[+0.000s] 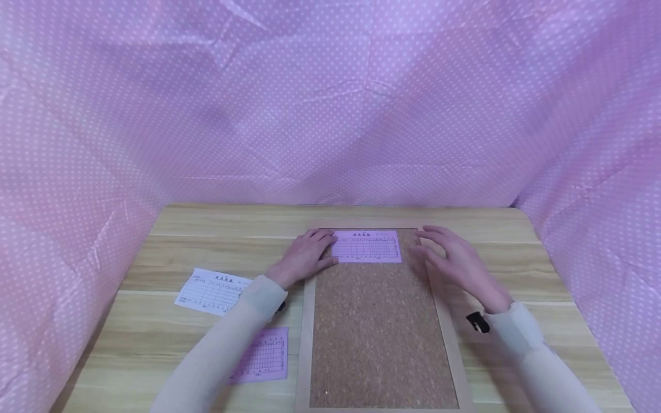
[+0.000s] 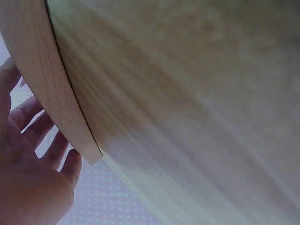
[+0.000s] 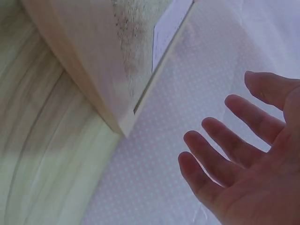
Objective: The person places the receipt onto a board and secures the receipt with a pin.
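A pink printed form slip [image 1: 366,246] lies at the top of a wood-framed cork board [image 1: 379,332]. My left hand [image 1: 306,255] rests over the board's upper left frame, its fingertips and thumb on the slip's left edge. From below, the left wrist view shows those fingers along the frame [image 2: 56,84]. Over the upper right corner of the board is my right hand [image 1: 454,258], fingers spread and holding nothing. The right wrist view shows the right palm [image 3: 262,173] apart from the frame, with the slip [image 3: 171,30] beyond.
Left of the board, a white printed form [image 1: 209,291] lies on the wooden table [image 1: 139,355]. Nearer to me is a second pink slip [image 1: 263,355], partly covered by my left sleeve [image 1: 222,350]. A polka-dot pink cloth [image 1: 330,115] hangs around the table's back and sides.
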Demonstrator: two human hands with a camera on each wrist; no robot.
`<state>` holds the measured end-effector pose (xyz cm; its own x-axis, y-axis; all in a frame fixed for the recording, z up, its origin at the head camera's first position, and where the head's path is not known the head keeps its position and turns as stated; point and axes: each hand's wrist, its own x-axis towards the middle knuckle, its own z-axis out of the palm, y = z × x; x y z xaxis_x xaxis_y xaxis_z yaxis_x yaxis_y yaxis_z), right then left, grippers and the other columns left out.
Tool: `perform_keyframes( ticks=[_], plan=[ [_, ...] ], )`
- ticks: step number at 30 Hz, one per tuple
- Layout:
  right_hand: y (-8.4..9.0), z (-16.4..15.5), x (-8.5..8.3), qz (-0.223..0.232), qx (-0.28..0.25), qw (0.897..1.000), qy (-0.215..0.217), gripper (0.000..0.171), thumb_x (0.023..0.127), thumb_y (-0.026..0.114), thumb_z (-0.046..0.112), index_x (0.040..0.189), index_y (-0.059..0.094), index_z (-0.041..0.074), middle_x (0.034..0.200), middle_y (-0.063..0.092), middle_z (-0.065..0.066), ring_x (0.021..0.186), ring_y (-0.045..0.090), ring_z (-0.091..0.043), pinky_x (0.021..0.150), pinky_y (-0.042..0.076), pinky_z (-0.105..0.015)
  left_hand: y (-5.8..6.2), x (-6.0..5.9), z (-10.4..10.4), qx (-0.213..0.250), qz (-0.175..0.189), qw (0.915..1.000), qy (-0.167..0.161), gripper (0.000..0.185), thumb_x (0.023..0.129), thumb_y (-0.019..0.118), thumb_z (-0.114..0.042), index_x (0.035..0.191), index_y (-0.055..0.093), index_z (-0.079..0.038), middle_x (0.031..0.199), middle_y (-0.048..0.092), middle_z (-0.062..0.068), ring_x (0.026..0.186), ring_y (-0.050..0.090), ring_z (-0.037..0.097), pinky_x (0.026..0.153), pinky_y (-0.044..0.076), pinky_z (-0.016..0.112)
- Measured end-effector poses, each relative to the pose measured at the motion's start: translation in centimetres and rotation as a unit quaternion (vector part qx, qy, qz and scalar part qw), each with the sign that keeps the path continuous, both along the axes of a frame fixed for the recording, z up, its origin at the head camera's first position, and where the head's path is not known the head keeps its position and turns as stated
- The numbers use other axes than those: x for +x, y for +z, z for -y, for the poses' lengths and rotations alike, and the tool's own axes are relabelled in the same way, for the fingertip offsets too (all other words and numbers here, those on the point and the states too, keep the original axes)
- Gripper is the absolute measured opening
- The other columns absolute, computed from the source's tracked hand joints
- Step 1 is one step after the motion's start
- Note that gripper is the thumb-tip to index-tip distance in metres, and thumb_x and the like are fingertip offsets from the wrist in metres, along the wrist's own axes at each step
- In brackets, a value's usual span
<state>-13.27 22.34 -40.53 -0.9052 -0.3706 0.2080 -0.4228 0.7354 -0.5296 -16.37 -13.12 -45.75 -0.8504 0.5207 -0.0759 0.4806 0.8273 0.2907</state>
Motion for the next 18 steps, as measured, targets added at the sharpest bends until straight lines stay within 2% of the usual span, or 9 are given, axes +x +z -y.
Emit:
perform_keyframes(
  ticks=[6, 13, 16, 18],
  plan=[
    [0.6, -1.6, 1.2, -0.013, -0.011, 1.000, -0.012, 0.037, 0.101, 0.068, 0.018, 0.134, 0.066, 0.001, 0.144, 0.057, -0.024, 0.134, 0.050, -0.047, 0.108, 0.039, -0.063, 0.0, 0.0, 0.1, 0.009, 0.005, 0.9999, -0.002, 0.061, 0.102, 0.064, -0.043, 0.150, 0.052, -0.006, 0.161, 0.042, 0.011, 0.147, 0.037, 0.033, 0.116, 0.036, 0.053],
    [0.4, -3.7, 2.5, -0.029, -0.023, 0.999, -0.035, 0.038, 0.102, 0.067, 0.020, 0.135, 0.064, 0.001, 0.143, 0.059, -0.023, 0.132, 0.052, -0.049, 0.105, 0.040, -0.065, 0.0, -0.1, 0.0, 0.018, 0.001, 0.9998, -0.001, 0.062, 0.101, 0.066, -0.041, 0.149, 0.052, -0.005, 0.161, 0.042, 0.012, 0.147, 0.037, 0.034, 0.116, 0.036, 0.055],
    [0.0, -4.7, 3.0, -0.031, -0.033, 0.998, -0.046, 0.037, 0.103, 0.066, 0.020, 0.135, 0.064, 0.001, 0.142, 0.059, -0.023, 0.131, 0.052, -0.048, 0.108, 0.040, -0.060, -0.1, -0.1, 0.1, 0.017, 0.000, 0.9998, -0.002, 0.062, 0.102, 0.065, -0.042, 0.150, 0.052, -0.004, 0.161, 0.042, 0.012, 0.147, 0.037, 0.034, 0.116, 0.036, 0.055],
    [-0.2, -5.4, 3.3, -0.030, -0.038, 0.997, -0.054, 0.036, 0.103, 0.065, 0.019, 0.135, 0.064, 0.002, 0.142, 0.060, -0.023, 0.131, 0.053, -0.048, 0.113, 0.040, -0.050, -0.2, -0.1, 0.1, 0.016, -0.001, 0.9999, -0.004, 0.063, 0.102, 0.065, -0.042, 0.150, 0.051, -0.004, 0.161, 0.042, 0.012, 0.147, 0.037, 0.034, 0.116, 0.036, 0.055]
  ],
)
